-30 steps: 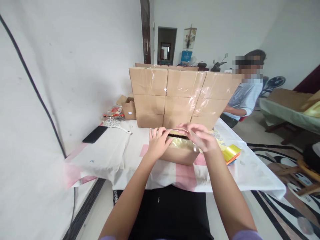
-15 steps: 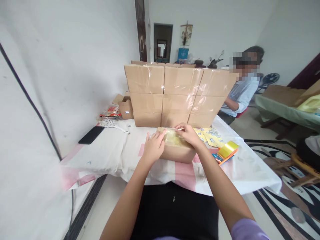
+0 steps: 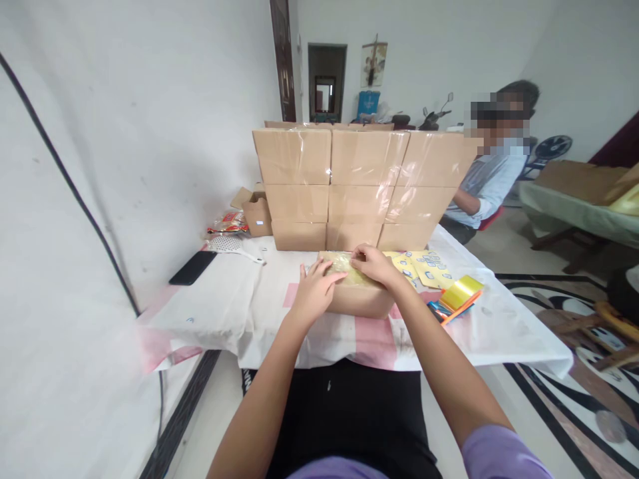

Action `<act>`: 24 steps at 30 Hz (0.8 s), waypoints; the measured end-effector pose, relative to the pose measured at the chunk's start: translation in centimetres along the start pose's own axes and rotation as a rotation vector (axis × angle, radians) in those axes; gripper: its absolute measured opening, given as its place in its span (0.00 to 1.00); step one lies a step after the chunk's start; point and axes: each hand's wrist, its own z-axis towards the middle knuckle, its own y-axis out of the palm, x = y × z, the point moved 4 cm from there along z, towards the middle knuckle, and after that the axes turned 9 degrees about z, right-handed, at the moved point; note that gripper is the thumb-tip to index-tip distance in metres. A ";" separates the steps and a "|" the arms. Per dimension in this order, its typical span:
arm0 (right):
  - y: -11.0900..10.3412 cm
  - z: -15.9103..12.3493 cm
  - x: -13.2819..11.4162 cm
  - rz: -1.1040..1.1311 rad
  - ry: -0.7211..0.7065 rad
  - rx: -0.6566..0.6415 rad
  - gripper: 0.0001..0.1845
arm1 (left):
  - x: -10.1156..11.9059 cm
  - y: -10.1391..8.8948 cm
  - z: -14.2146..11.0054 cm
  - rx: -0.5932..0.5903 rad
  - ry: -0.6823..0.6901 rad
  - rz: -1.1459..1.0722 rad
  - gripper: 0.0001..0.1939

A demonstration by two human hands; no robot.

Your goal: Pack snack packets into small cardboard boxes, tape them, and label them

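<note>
Left hand: my left hand (image 3: 315,291) is partly open, fingers spread and thumb reaching right, laid over the left part of the small box (image 3: 362,301); fingertips at the yellowish film (image 3: 344,267) on its top, nothing seen gripped.
Right hand: my right hand (image 3: 374,267) has its fingers curled, tips drawn near one another at the film's right part; I cannot tell whether they pinch it.
Small box, place: on the tablecloth (image 3: 279,339), in front of the carton stack (image 3: 355,203), between my forearms.
Small box, bearing: film side up; long axis runs left to right, roughly along the table's near edge, one long wall facing me.
Near edge: a strip of cloth, partly pink, lies between box and table edge.
Far edge: the stack stands just behind, leaving little room there.
Left room: white cloth spreads out to the white slotted scoop (image 3: 227,245) and black phone (image 3: 192,267).
Right room: tighter; yellow printed sheets (image 3: 430,269) lie near the box, with the yellow tape roll (image 3: 463,291) farther right.
Far right: a seated person in a light shirt (image 3: 496,176), beyond the stack's right end.
</note>
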 end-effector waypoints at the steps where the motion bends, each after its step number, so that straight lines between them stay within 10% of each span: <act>1: 0.1 0.0 0.0 -0.013 0.010 -0.008 0.04 | 0.0 0.0 -0.1 0.005 -0.005 -0.003 0.26; 5: 0.2 0.2 0.5 -0.061 0.036 -0.016 0.07 | 0.2 -0.1 -0.3 0.034 -0.024 -0.016 0.25; 10: 0.0 0.2 0.6 -0.080 0.036 0.007 0.39 | 0.4 -0.1 -0.4 0.049 -0.037 -0.004 0.23; 16: 0.3 0.6 -0.8 -0.199 0.045 -0.080 0.12 | 1.2 0.3 -0.9 0.103 0.028 -0.013 0.24; 24: 0.9 2.1 -1.3 -0.327 0.203 -0.241 0.29 | 1.5 1.8 -2.9 0.225 0.086 -0.045 0.19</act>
